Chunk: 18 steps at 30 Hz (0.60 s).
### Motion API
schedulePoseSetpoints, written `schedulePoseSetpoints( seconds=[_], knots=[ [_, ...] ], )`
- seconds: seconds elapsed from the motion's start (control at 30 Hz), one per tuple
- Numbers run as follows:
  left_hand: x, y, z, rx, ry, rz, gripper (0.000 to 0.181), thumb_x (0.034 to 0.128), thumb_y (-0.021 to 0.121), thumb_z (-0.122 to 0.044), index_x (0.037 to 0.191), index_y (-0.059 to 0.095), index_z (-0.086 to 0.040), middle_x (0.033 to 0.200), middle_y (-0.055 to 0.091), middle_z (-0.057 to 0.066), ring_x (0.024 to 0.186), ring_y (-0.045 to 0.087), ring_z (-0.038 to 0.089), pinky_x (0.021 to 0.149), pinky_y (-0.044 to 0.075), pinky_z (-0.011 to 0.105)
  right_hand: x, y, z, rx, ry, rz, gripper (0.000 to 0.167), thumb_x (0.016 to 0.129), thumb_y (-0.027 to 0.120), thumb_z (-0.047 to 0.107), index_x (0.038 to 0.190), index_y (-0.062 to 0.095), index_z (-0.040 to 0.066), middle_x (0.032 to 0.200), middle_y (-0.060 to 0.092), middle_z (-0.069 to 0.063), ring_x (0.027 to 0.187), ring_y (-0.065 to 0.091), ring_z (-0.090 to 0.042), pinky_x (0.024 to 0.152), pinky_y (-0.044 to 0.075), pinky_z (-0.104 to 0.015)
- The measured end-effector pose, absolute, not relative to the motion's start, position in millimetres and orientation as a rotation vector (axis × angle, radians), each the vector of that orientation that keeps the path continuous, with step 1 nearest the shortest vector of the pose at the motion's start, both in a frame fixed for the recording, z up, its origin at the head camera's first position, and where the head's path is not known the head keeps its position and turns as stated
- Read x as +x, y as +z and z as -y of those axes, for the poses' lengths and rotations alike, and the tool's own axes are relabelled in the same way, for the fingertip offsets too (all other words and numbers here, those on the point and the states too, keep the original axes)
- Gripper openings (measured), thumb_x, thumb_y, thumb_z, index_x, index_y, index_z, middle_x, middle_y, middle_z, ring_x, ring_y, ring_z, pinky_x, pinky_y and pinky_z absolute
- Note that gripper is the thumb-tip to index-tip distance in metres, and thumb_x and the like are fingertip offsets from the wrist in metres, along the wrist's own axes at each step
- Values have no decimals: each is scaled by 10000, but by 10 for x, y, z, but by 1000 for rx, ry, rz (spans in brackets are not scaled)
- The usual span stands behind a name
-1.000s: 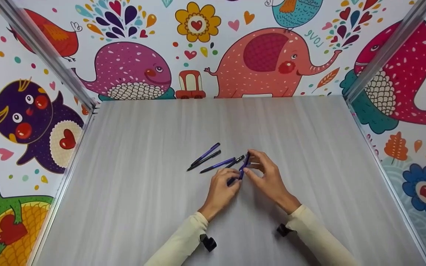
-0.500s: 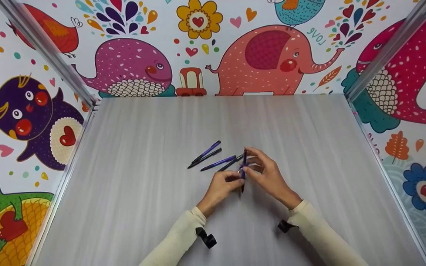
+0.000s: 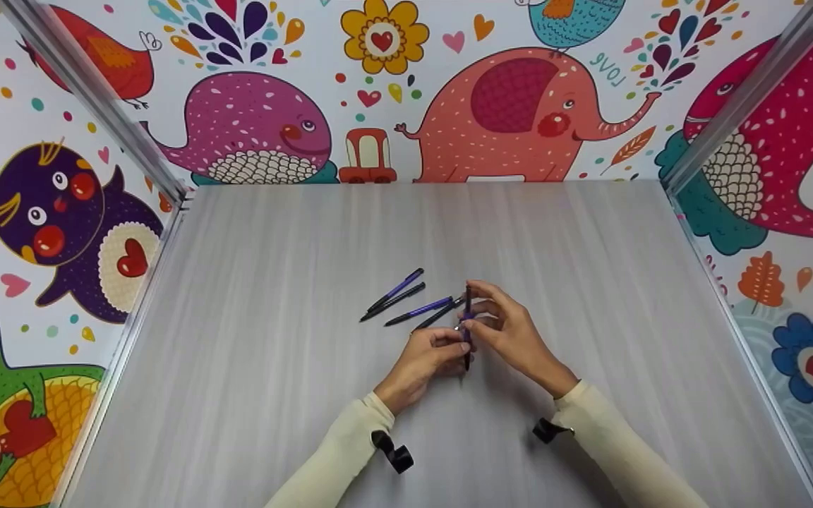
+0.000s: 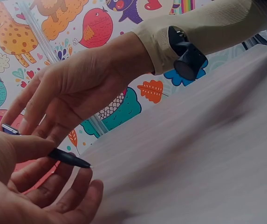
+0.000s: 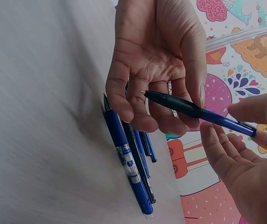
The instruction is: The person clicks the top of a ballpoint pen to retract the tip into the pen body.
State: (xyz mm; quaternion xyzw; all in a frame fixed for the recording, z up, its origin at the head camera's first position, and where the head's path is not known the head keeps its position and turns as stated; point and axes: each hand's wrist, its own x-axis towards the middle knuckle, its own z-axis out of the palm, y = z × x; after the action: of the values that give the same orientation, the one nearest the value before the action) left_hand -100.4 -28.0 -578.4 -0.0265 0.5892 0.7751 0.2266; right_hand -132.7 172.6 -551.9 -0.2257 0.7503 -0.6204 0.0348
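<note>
A ballpoint pen [image 5: 222, 120] with a blue barrel and black grip is held between both hands, its metal tip showing. My left hand [image 3: 420, 360] pinches it near the grip between thumb and fingers. My right hand [image 3: 516, 339] holds the clip end, with the index fingertip at the pen's rear end and the thumb beside the barrel. In the left wrist view the dark grip section [image 4: 68, 157] sticks out past the left thumb, and the middle of the barrel is hidden.
On the table [image 3: 272, 282], left of and beyond the hands, lie several pens: a blue one [image 3: 401, 283] beside a black one [image 3: 399, 299], another blue pen [image 3: 417, 312], and a dark pen [image 3: 438, 314] partly behind the left hand. Patterned walls [image 3: 237, 127] surround the table.
The held pen has turned from slanting to nearly straight up and down in the head view, its black end now pointing toward the person. The left fingers have shifted on it; the table pens stay put.
</note>
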Motion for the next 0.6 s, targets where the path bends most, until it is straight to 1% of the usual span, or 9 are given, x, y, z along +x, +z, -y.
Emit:
schedulePoseSetpoints(
  seconds=[0.07,0.13,0.23,0.3,0.37,0.4,0.47,0.6],
  knots=[
    [-999,-5781,279,-81,2138,-1614,205,986,803,-81,1158,773,27,1080,814,113,899,760,165,839,651,379,-1327,-5524,-1728,-689,-1907,-2298,649,1007,762,-46,1602,531,72,1520,591,-156,1219,666,-554,991,617,-460],
    [-994,-5781,277,-89,2139,-1608,201,985,801,-76,1156,772,25,1084,814,119,900,761,166,837,652,380,-1326,-5527,-1727,-686,-1906,-2298,653,1002,760,-61,1600,531,67,1520,588,-159,1212,694,-485,990,617,-466],
    [-988,-5785,273,-95,2139,-1599,198,985,796,-70,1158,773,22,1091,816,129,900,764,167,834,651,373,-1325,-5543,-1721,-677,-1916,-2298,656,992,756,-88,1593,535,52,1517,585,-175,1197,700,-474,984,620,-461],
    [-983,-5794,270,-97,2138,-1592,190,987,794,-64,1157,775,19,1093,818,133,897,766,168,826,650,368,-1321,-5545,-1716,-667,-1925,-2294,658,987,754,-100,1590,538,50,1516,584,-179,1189,699,-479,980,621,-463],
    [-979,-5800,269,-98,2143,-1574,188,986,793,-60,1156,776,19,1094,817,137,895,767,171,820,649,366,-1317,-5551,-1713,-659,-1935,-2282,660,985,751,-107,1590,536,46,1515,581,-183,1188,673,-552,980,621,-462],
    [-977,-5801,270,-99,2148,-1565,186,985,794,-58,1154,776,19,1092,816,138,897,767,173,815,648,363,-1315,-5549,-1712,-656,-1938,-2277,664,983,752,-111,1591,534,46,1514,582,-180,1188,670,-560,979,621,-467],
    [-973,-5801,271,-97,2160,-1545,185,983,794,-51,1151,775,24,1090,813,139,907,768,184,811,647,364,-1310,-5542,-1711,-654,-1941,-2266,664,984,748,-114,1592,531,43,1508,581,-184,1190,670,-564,980,621,-464],
    [-978,-5801,273,-89,2183,-1509,193,986,785,-36,1162,765,40,1091,804,134,942,768,195,821,649,370,-1320,-5536,-1714,-658,-1932,-2256,669,983,744,-123,1594,527,40,1482,578,-248,1175,682,-543,958,632,-390]
  ],
)
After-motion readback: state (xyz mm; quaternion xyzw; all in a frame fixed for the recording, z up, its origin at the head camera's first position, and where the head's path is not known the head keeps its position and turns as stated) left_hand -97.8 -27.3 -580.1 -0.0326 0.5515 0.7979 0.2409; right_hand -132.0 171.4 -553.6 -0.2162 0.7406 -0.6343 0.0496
